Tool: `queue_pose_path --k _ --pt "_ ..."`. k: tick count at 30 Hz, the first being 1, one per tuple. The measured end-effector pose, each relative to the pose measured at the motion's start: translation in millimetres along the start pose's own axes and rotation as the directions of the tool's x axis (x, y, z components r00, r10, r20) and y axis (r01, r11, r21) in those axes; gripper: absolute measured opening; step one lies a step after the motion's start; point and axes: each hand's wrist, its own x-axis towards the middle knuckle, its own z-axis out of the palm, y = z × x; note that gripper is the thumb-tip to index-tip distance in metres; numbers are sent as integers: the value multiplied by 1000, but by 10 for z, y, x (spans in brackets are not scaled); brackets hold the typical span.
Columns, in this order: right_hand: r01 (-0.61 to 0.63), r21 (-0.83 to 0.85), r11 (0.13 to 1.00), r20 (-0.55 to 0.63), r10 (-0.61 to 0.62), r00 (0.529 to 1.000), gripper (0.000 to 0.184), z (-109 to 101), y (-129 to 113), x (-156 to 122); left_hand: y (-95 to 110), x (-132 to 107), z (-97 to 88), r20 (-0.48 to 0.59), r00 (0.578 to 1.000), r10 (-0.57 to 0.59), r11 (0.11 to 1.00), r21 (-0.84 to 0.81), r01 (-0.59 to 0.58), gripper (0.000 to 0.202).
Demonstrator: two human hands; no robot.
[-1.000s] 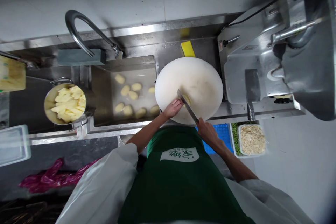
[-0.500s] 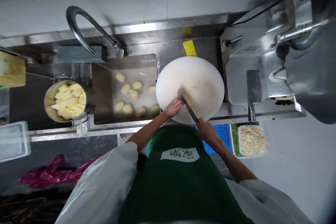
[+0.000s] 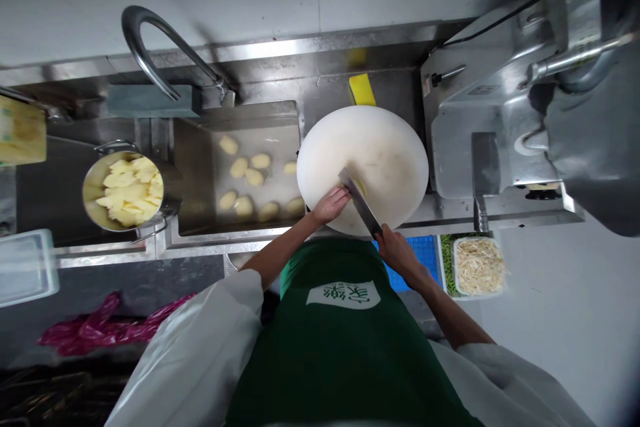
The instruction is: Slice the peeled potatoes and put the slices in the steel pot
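On a round white cutting board (image 3: 395, 147), my right hand (image 3: 393, 248) is closed around the handle of a cleaver (image 3: 364, 210). Its blade points away from me and slants to the left. A pale peeled potato (image 3: 361, 187) shows just past the right side of the blade, mostly hidden by it. My left hand (image 3: 332, 205) lies on the board at the blade's left side. Its fingers are bent and pressed together, gripping the hidden part of the potato against the blade.
Several peeled potatoes (image 3: 243, 205) lie in the water-filled sink (image 3: 195, 180). Left of it stands a metal pot (image 3: 93, 197) with potato slices (image 3: 131, 190). A yellow sponge-like block (image 3: 362, 89) sits behind the board. Another cleaver (image 3: 485, 163) rests on the machine (image 3: 450, 147) at right.
The cleaver blade has tilted, so more of its flat side shows and less of the potato. Both hands stay nearly in place.
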Motion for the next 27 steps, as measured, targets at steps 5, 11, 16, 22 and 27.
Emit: queue_pose_path --k 5,11,16,22,27 --pt "-16 20 1000 10 16 1000 23 106 -27 134 -32 -82 -19 -50 998 24 999 -32 -25 28" --pt "-30 -9 1000 10 30 1000 23 89 -25 132 -69 -91 -11 -59 997 41 999 -22 -43 29" --pt "-7 -64 998 -22 6 1000 24 14 -52 28 -77 -63 10 -17 998 65 997 31 -64 30" --pt "-1 -82 997 -15 0 1000 27 -37 -35 -133 -60 -55 -17 47 998 29 1000 12 -29 30" --pt "-10 -63 998 8 10 1000 23 13 -116 23 -51 -56 -34 58 998 -1 1000 -8 2 31"
